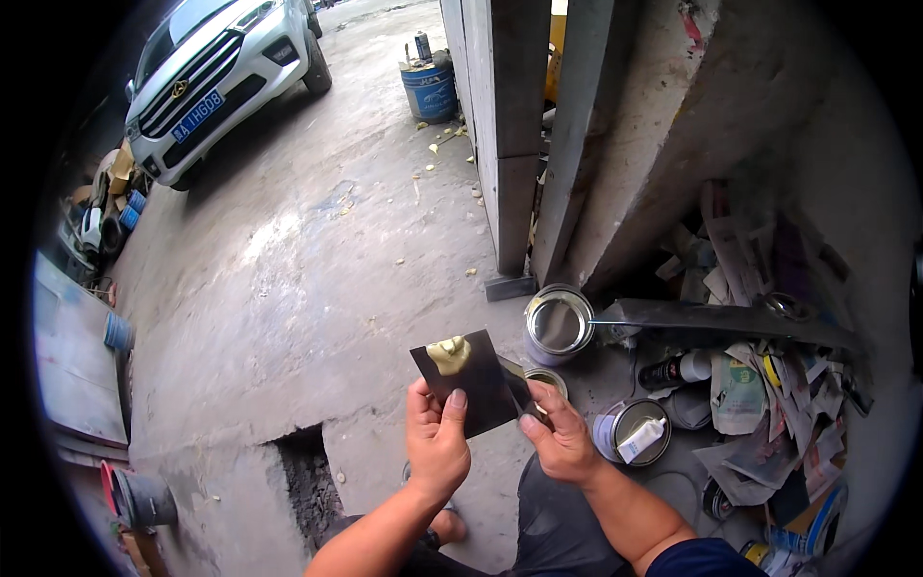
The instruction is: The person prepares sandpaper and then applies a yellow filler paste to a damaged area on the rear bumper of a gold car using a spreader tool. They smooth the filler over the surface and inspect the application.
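left hand (pixel 437 442) clamped on lower edge of dark square card (pixel 466 380) carrying pale yellow putty blob (pixel 449 354) | right hand (pixel 560 440) pinches thin dark scraper blade (pixel 514 383) against card's right edge | open metal tin (pixel 558 325) on concrete floor (pixel 288 288) just beyond card

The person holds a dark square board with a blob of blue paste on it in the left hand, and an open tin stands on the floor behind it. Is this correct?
Not quite: the head view shows the blob of paste is pale yellow, not blue. The rest holds: the left hand grips the dark square board, and the open tin stands on the floor behind it.
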`<state>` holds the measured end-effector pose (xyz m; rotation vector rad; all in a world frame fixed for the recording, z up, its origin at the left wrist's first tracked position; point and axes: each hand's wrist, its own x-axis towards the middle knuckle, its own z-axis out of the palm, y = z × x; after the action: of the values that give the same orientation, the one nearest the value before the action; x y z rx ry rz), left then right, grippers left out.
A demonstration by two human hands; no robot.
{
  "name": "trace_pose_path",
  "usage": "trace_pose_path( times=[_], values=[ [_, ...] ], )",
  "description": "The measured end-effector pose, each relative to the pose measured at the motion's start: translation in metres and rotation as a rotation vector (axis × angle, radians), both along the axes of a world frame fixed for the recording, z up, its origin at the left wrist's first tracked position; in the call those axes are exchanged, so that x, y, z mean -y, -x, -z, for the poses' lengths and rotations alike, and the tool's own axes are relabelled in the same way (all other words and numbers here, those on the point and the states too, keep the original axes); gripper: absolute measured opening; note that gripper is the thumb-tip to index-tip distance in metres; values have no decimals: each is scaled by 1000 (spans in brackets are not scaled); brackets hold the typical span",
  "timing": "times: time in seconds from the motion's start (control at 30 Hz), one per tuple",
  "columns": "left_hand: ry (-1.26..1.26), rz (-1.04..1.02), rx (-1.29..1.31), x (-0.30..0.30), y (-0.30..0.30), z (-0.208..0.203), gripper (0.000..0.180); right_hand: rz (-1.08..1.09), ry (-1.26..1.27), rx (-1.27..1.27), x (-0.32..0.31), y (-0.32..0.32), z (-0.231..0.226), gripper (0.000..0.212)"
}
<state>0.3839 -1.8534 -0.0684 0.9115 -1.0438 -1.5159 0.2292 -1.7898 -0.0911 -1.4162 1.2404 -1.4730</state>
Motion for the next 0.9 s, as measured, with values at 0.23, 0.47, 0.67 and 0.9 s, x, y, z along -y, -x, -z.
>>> trace_pose_path(
  times=[0.23, 0.47, 0.67, 0.9],
  values=[
    [141, -13, 23, 2, -2, -5, 27, 36, -10, -172, 0, 4, -10, 45],
    [188, -32, 21, 4, -3, -5, 27, 64, 127, -350, 7, 3, 11, 48],
    [-89, 84, -172, 16, -17, -15, 32, 167, -109, 193, 3, 35, 11, 40],
    [-338, 239, -296, 11, -12, -18, 35, -413, -335, 515, -3, 36, 8, 38]
  ],
)
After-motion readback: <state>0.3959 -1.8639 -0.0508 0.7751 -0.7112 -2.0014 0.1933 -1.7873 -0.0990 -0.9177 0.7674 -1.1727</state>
